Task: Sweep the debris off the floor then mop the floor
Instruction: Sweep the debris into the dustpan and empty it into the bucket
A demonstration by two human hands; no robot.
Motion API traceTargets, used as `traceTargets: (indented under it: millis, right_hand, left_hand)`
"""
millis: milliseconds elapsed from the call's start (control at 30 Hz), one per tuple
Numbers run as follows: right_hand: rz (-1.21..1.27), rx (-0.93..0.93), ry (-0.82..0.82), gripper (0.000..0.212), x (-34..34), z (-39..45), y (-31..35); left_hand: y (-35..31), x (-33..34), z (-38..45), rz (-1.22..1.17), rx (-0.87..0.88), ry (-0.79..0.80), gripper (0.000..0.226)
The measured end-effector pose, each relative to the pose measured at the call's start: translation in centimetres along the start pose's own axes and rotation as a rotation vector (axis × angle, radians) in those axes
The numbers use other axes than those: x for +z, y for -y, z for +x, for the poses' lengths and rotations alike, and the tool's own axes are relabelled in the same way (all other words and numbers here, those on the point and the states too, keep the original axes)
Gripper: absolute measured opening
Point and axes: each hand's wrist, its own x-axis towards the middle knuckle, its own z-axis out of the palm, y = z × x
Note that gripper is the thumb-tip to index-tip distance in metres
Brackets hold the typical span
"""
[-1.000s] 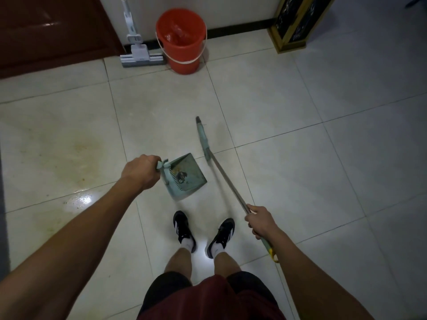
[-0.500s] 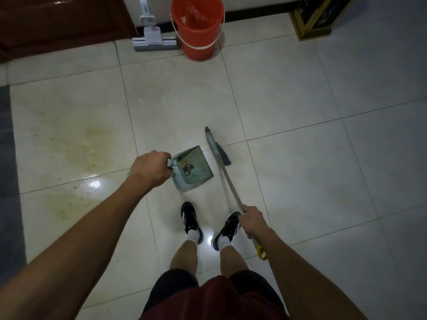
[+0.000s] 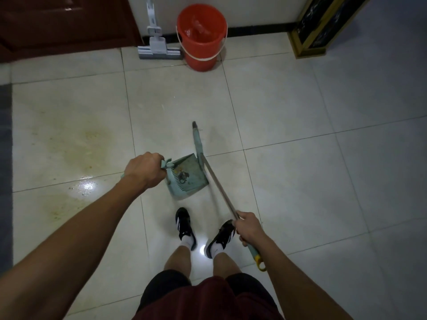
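Observation:
My left hand (image 3: 145, 170) grips the handle of a pale green dustpan (image 3: 188, 176), which hangs just above the tiled floor with dark debris lying in it. My right hand (image 3: 248, 227) grips the metal shaft of a broom (image 3: 213, 179) near its yellow-tipped end. The broom's green head (image 3: 198, 142) reaches the floor right beside the dustpan's right edge. A sponge mop (image 3: 159, 50) leans against the far wall, next to a red bucket (image 3: 202, 36).
My feet in black shoes (image 3: 184, 224) stand just behind the dustpan. A yellowish stain (image 3: 76, 148) and a wet gleam mark the tiles on the left. A dark door (image 3: 64, 21) is at far left, a black gold-framed stand (image 3: 323, 26) at far right.
The view has shifted, so the bucket and mop show lower in frame. The broom head has swung closer against the dustpan's right edge. Both hands keep their grips.

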Motion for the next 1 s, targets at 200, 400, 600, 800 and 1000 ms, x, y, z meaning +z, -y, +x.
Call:
traceTargets:
  millis: [200, 400, 600, 800, 1000]
  right_hand:
    - [-0.282, -0.042, -0.09, 0.059, -0.4, 1.1, 0.1]
    - [-0.385, -0.026, -0.057, 0.049, 1.7, 2.5, 0.1]
    - [-0.157, 0.043, 0.095, 0.039, 3.9, 1.7, 1.1]
    - [0.086, 0.104, 0.157, 0.021, 3.8, -0.5, 3.6]
    - [0.123, 0.071, 0.09, 0.023, 2.4, -1.7, 6.7]
  left_hand:
    - [2.9, 0.4, -1.3, -0.013, -0.081, 0.004, 0.025]
    - [2.8, 1.8, -1.9, -0.042, -0.075, -0.001, 0.02]
    - [2.0, 2.6, -2.0, -0.039, -0.047, -0.027, 0.019]
    - [3.3, 1.2, -2.4, -0.063, -0.047, -0.034, 0.017]
    - [4.1, -0.4, -3.5, -0.156, -0.079, -0.052, 0.013]
